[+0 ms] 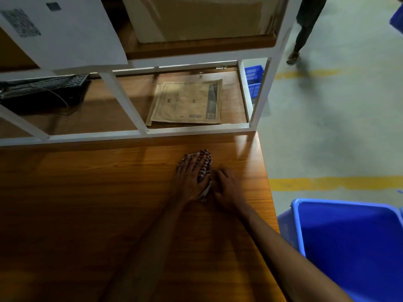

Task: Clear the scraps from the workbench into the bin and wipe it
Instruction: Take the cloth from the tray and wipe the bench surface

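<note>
The cloth, a striped rag bunched into a small wad, lies on the wooden surface a little in front of the white shelf frame that runs along the far edge of that surface. The left hand lies flat on top of the cloth, fingers straight and spread, pressing it down; the striped fabric shows between and beyond the fingertips and again under the heel of the palm. The right hand rests just beside the cloth on its right, palm down, fingers loosely bent with the tips at the cloth's edge; whether they pinch the fabric cannot be told. Both forearms reach in from the near side of the surface. Beyond the cloth, inside the shelf frame, a brown paper envelope lies flat on the lower shelf board, and farther to the cloth's left on the same board sits a black keyboard with a cable. To the near right of the cloth, off the surface's edge, stands a blue bin on the grey floor, which carries yellow painted lines. Far beyond the cloth to the right, a person's legs stand on that floor.
</note>
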A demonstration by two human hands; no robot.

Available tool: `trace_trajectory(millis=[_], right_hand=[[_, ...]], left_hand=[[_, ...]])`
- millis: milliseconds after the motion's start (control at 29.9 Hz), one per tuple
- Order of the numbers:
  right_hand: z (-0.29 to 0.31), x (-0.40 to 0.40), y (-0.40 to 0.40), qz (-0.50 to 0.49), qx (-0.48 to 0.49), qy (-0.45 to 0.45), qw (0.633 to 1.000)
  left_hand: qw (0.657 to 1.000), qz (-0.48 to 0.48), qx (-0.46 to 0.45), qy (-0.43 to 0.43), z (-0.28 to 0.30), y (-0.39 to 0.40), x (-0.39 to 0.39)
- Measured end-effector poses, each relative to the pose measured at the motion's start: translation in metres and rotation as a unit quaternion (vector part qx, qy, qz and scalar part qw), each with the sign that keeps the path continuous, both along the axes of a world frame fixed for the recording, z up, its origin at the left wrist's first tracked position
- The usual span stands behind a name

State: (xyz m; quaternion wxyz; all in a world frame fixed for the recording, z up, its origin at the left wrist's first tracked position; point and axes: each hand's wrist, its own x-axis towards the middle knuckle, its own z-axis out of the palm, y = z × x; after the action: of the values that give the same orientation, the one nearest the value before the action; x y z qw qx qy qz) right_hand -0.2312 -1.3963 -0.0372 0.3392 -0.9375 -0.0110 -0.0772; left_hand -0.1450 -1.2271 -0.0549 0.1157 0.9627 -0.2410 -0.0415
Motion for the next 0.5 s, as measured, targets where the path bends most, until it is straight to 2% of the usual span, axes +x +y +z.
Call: trace_trajectory(millis=[234, 334, 501], right_hand=[[0.003, 0.001, 0.000, -0.032, 0.047, 0.015, 0.998], [0.005, -0.005, 0.002, -0.032, 0.081, -0.010, 0.996], [0.006, -0.014, 0.018, -0.076, 0.087, -0.048, 0.992]], left_hand=[[0.999, 0.053, -0.001, 0.010, 0.005, -0.025, -0.002], [0.999, 0.031, -0.011, 0.011, 0.007, -0.014, -0.034], [0.996, 0.000, -0.044, 0.077, 0.012, -0.004, -0.043]])
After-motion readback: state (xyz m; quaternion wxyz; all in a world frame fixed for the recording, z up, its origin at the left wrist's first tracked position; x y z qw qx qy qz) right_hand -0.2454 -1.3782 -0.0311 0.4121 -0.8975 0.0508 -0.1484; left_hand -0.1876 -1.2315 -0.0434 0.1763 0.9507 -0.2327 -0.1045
